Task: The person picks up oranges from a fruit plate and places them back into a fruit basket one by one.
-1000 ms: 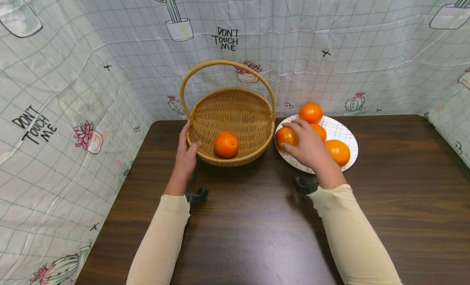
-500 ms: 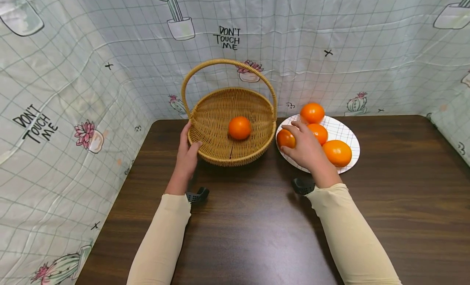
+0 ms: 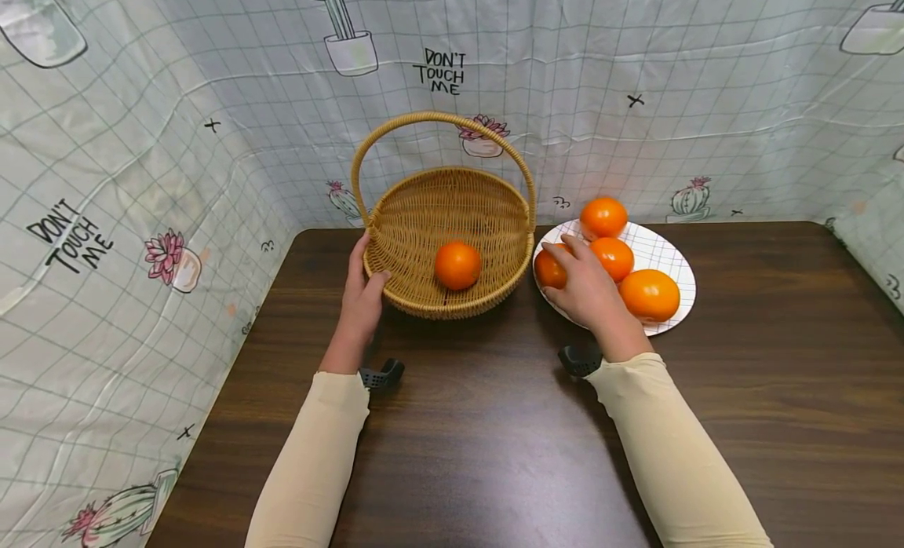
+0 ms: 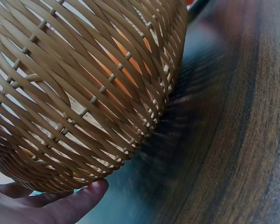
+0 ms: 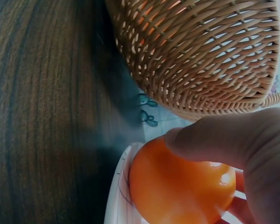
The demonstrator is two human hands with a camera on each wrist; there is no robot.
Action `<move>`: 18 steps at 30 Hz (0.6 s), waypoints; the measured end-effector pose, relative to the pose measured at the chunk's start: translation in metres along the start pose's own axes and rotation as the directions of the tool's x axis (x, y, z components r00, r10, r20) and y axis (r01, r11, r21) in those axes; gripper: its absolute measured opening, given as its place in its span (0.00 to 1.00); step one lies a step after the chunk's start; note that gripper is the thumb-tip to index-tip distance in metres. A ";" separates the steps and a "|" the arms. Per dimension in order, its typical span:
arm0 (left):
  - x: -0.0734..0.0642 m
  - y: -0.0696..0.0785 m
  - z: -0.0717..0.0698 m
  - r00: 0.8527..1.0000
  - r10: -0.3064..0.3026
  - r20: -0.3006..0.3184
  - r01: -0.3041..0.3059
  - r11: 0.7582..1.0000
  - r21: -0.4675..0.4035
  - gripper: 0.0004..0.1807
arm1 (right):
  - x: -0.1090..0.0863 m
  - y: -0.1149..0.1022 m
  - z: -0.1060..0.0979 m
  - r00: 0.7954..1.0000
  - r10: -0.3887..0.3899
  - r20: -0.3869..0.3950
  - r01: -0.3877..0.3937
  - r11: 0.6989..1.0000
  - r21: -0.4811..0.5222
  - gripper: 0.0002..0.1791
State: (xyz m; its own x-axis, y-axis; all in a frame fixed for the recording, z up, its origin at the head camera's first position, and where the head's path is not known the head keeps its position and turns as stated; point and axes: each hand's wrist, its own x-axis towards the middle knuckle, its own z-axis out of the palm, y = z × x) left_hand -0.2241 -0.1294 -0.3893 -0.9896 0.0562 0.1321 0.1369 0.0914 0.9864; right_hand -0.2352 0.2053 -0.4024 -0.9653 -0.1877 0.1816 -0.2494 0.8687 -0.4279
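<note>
A wicker basket with a tall arched handle stands at the back middle of the table. My left hand grips its left rim, thumb on the near side; the left wrist view shows fingers under the weave. One orange lies inside, low toward the front. To the right is a white plate with a grid pattern, bearing several oranges. My right hand holds the leftmost orange at the plate's edge, thumb on one side and fingers round the other.
On the plate, an orange lies at the front right, another orange in the middle and a third orange at the back rim. A patterned cloth hangs behind the dark wooden table.
The orange in the basket has rolled back and right, then forward again. My right hand has settled slightly closer round the leftmost orange. My left hand keeps its grip on the rim.
</note>
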 end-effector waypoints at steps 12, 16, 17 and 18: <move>0.000 0.000 0.000 1.000 -0.007 -0.003 0.007 1.000 0.011 0.36 | -0.001 0.003 0.006 1.000 -0.018 -0.020 0.018 0.999 -0.038 0.37; -0.001 0.001 0.000 1.000 -0.010 -0.009 0.010 1.000 0.022 0.36 | -0.002 0.004 0.006 0.999 -0.032 -0.025 0.030 0.999 -0.042 0.37; -0.001 0.001 0.001 1.000 -0.011 -0.011 0.012 1.000 0.025 0.36 | -0.002 0.004 0.006 0.999 -0.037 -0.028 0.035 0.998 -0.043 0.37; -0.001 0.001 0.001 1.000 -0.012 -0.011 0.012 1.000 0.026 0.36 | -0.002 0.004 0.006 0.999 -0.041 -0.031 0.040 0.998 -0.044 0.37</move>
State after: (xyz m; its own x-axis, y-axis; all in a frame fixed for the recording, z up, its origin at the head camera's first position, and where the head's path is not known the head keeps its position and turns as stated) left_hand -0.2233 -0.1286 -0.3880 -0.9916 0.0439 0.1218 0.1262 0.1174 0.9850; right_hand -0.2350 0.2059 -0.4095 -0.9514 -0.2087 0.2264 -0.2838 0.8798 -0.3813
